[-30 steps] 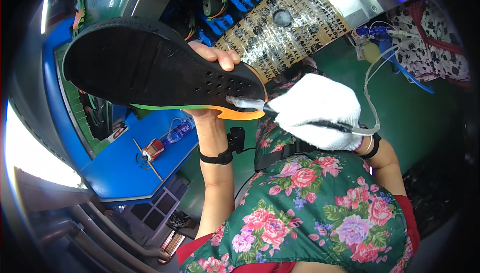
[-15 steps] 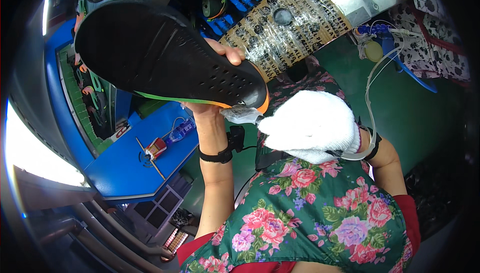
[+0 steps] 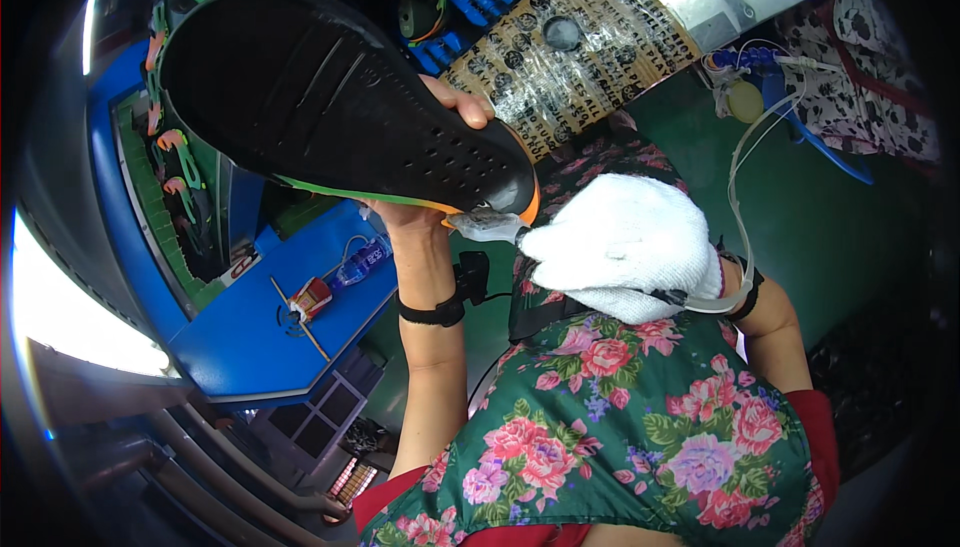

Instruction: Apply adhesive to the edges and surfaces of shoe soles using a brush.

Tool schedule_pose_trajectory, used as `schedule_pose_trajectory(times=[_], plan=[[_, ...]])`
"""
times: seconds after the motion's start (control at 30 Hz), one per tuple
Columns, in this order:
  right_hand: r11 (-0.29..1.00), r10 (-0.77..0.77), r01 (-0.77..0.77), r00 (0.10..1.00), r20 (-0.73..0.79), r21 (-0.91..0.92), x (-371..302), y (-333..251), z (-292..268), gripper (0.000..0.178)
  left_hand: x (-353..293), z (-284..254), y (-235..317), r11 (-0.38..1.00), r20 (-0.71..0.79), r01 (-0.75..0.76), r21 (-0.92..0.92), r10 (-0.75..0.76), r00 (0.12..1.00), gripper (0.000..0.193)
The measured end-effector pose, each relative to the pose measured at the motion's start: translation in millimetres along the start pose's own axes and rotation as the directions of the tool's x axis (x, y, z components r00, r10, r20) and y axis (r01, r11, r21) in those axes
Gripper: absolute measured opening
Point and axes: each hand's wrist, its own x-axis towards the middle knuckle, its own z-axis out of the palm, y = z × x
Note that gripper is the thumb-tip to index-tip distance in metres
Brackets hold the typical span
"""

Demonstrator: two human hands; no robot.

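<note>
My bare left hand [image 3: 460, 105] grips a black shoe sole [image 3: 330, 97] with an orange and green rim. Its broad end points to the upper left, and rows of small holes mark the narrower end. The fingers wrap over the far edge; the palm is beneath. A white knit glove covers my right hand [image 3: 620, 247], closed around a tool whose handle the glove hides. The tool's flat, translucent tip [image 3: 487, 225] touches the orange rim near the narrow end. From the glove's cuff a clear tube [image 3: 738, 207] curves up to the right.
Beyond my hands, a bench with a taped cardboard cover [image 3: 600, 57] carries a small round dish [image 3: 562, 34]. On the left, a blue table [image 3: 260, 337] holds a bottle [image 3: 362, 262] and a red container [image 3: 312, 297]. Green and orange shoe parts [image 3: 180, 162] lie on a conveyor.
The sole has turned slightly, its broad end shifting a little to the right. The tool tip stays at the rim near the narrow end, and my gloved hand has barely moved.
</note>
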Motion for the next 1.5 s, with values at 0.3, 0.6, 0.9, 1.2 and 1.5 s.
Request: schedule_pose_trajectory(times=[0.3,0.6,0.9,1.2,1.5], plan=[[0.995,0.094,-0.095,0.994,-0.062,-0.013,1.2,1.1,-3.6,0.025,-1.0,-3.8,0.2,0.997,0.017,0.011,0.080,-0.012,1.000,0.085],[0.925,0.303,-0.274,0.950,-0.074,0.264,-0.6,11.5,-1.1,0.017,-0.5,-4.3,-0.1,0.999,0.013,0.008,0.035,-0.009,1.000,0.081],[0.978,0.181,-0.174,0.982,-0.055,0.113,-1.4,6.2,-4.7,0.020,3.2,-1.7,2.7,1.000,0.112,0.016,0.013,-0.017,0.994,0.071],[0.992,0.081,-0.074,0.994,-0.072,0.101,-5.5,9.2,-1.6,0.024,5.4,9.9,2.6,0.993,0.123,0.122,-0.004,-0.120,0.985,0.079],[0.990,0.056,-0.056,0.998,0.003,0.131,-10.8,12.5,-5.8,0.028,5.6,12.3,5.9,0.983,0.043,0.183,-0.006,-0.183,0.982,0.088]])
